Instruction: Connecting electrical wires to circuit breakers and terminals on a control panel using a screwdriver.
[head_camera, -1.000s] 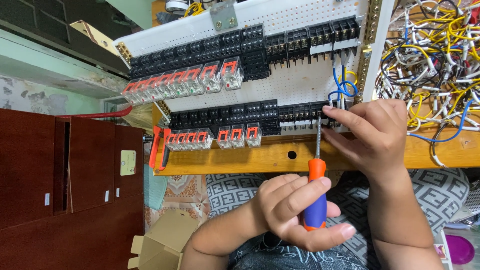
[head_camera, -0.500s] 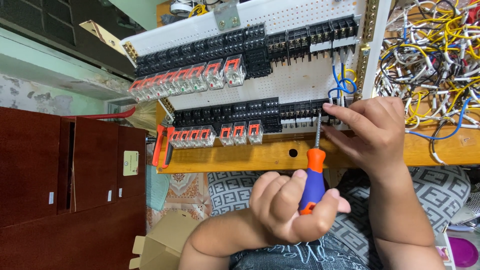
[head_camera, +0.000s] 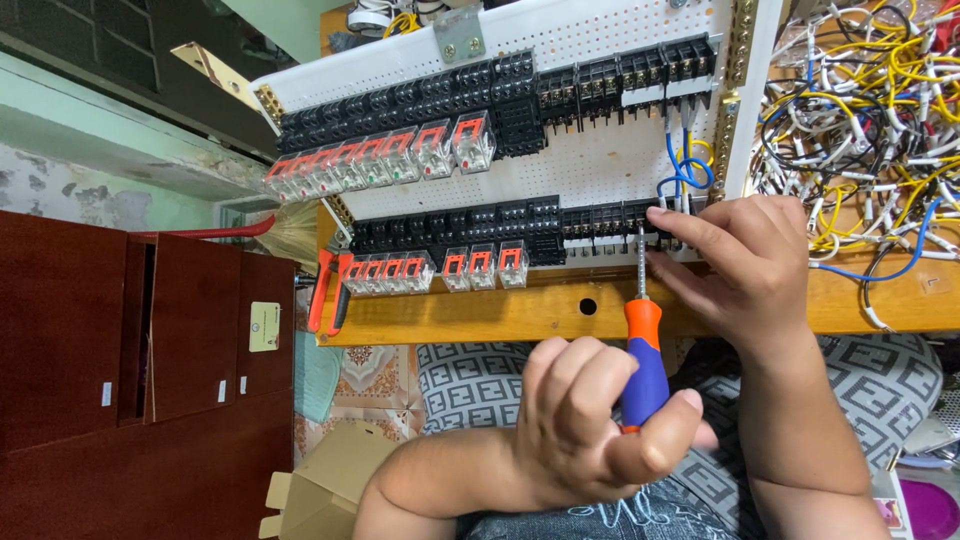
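Nearest, left hand (head_camera: 590, 420) curled tight round the orange-and-blue handle of a screwdriver (head_camera: 642, 350), thumb pressed along the grip. Just above that fist, steel shaft running straight up to a black terminal block (head_camera: 620, 218) on the white perforated panel (head_camera: 600, 165). Just right of the shaft, right hand (head_camera: 745, 265) laid against the same row, fingers pressed together, tips touching the blocks beside the driver's tip; cannot tell whether pinching a wire there. Blue wires (head_camera: 685, 172) looping just above those fingertips. Judging by this grip: best to keep the shaft in line with the screw, press in before turning, turn from the wrist in short strokes, hold the wire seated with the right fingers clear of the tip, and stop once snug rather than forcing. Left of both hands, two rows of clear relays (head_camera: 470, 265) with orange tops, each plugged upright in its black socket. Farther left, orange-handled pliers (head_camera: 325, 290) at the end of the wooden ledge (head_camera: 480, 315). Beyond the right hand, a dense tangle of wires (head_camera: 860, 120), yellow, white and blue. Below and left of the left forearm, an open cardboard box (head_camera: 320, 490), contents hidden. Right of the right forearm, a purple tub (head_camera: 930, 508) cut off at the edge, contents not to be told.
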